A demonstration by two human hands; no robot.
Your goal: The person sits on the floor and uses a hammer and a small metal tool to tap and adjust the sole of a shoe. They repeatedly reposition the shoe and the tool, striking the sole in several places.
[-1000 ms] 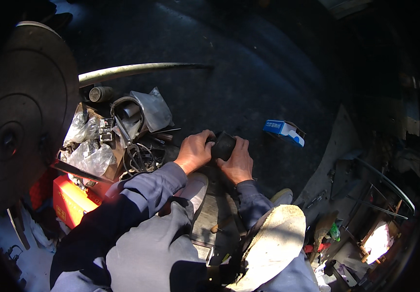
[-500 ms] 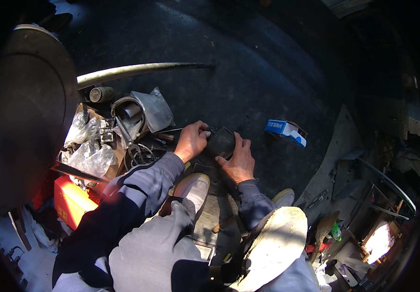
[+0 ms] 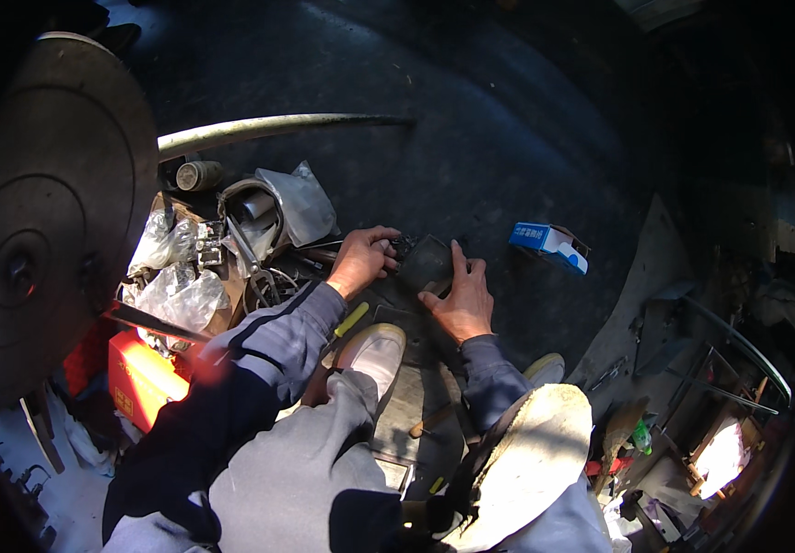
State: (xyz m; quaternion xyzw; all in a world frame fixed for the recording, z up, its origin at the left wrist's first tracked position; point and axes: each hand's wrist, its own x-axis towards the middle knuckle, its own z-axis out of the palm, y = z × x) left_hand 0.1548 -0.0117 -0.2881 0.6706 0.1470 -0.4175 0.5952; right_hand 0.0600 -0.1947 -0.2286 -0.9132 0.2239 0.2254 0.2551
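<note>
A dark, block-shaped object [image 3: 426, 264] sits on the ground ahead of me, in shadow. My right hand [image 3: 462, 302] grips its right and near sides, thumb at the near corner and index finger along the edge. At its left side my left hand [image 3: 360, 262] has its fingers pinched together on a small dark part beside the block; what that part is I cannot make out. Below my left hand lies a tool with a yellow handle [image 3: 352, 319]. What looks like an upturned shoe with a pale, worn sole [image 3: 528, 461] rests over my right leg.
A blue and white box [image 3: 550, 247] stands to the right. On the left are clear plastic bags [image 3: 179, 297], an open pouch [image 3: 252, 210], a red box [image 3: 142, 380] and a large dark disc [image 3: 52, 212]. A pale curved bar [image 3: 268, 130] spans behind. Clutter fills the lower right.
The view has shifted slightly, and more of the yellow handle shows. My right index finger is straighter along the block's edge. Both hands stay at the block.
</note>
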